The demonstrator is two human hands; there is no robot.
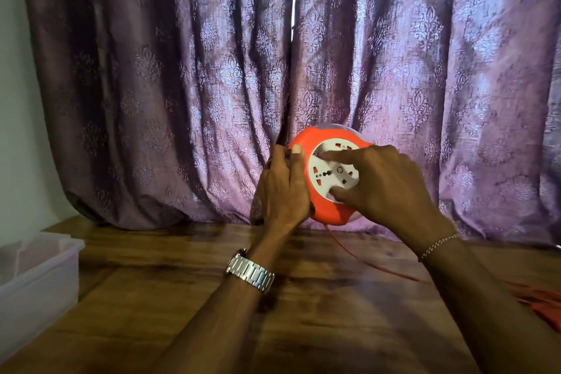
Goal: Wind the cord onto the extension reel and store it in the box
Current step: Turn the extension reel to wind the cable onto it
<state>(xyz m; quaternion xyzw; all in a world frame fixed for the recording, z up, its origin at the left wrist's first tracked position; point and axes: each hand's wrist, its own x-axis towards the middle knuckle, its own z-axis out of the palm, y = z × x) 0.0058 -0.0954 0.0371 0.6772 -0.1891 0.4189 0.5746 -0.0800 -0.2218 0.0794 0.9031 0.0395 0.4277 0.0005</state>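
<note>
The round orange extension reel (306, 138) with its white socket face (337, 173) is held up above the wooden table, face turned toward me. My left hand (283, 188) grips its left rim, thumb over the orange edge. My right hand (382, 182) presses on the white face with forefinger and thumb spread across it. An orange cord (358, 258) hangs from the reel's bottom and trails right across the table to a loose orange heap (543, 304) at the right edge.
A clear plastic box (36, 276) stands open at the table's left edge. A purple patterned curtain (182, 85) hangs right behind the reel. The wooden table (182, 297) stretches between the box and my arms.
</note>
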